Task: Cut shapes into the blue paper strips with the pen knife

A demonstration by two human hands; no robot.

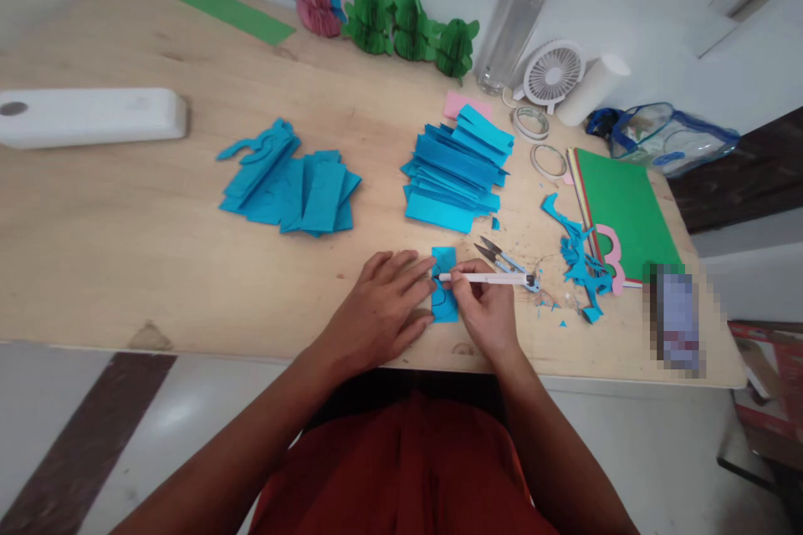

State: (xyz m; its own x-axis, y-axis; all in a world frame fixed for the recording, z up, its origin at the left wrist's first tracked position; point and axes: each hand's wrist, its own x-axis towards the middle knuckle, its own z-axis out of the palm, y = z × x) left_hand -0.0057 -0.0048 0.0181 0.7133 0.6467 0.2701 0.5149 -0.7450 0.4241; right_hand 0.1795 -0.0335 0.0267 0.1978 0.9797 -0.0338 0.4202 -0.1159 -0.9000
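Note:
A small blue paper piece lies on the table near its front edge, with dark curved lines drawn on it. My left hand rests flat with fingers stretched out, their tips at the paper's left edge. In my right hand is a white pen, pinched between the fingers, its tip on the paper. Just behind my right hand lie small thread snips, partly hidden by the pen and hand. Beyond the paper is a stack of folded blue paper strips.
More blue paper pieces lie to the left. Blue scraps, green sheets and a blurred object are at right. Along the wall stand green paper ornaments, a bottle and a fan. A white case is far left.

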